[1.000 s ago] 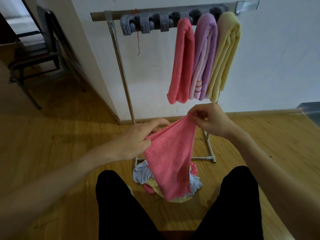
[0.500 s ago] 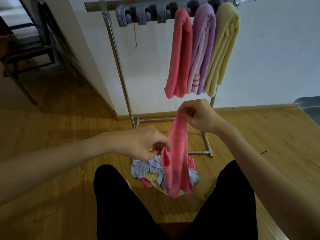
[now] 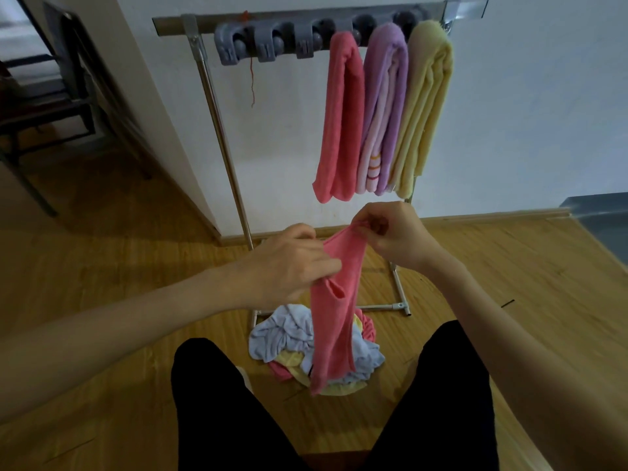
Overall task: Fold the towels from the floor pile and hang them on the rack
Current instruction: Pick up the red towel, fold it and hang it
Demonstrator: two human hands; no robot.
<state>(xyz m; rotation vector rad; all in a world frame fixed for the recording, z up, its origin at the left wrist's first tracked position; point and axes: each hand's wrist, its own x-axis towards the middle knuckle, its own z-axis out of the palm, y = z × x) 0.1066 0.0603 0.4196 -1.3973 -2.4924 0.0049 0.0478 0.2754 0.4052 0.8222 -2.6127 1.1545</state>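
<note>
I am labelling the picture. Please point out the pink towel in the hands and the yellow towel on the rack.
Pink towel (image 3: 334,321), head view: hanging middle part.
Yellow towel (image 3: 429,96), head view: upper folds.

Two bare arms — no sleeves showing, nothing on wrists. Left hand (image 3: 289,263) and right hand (image 3: 394,232) bare too, no rings, no gloves. Black trousers (image 3: 221,402) on both legs — plain dark cloth, no marks, no pockets seen. Feet hidden.
</note>
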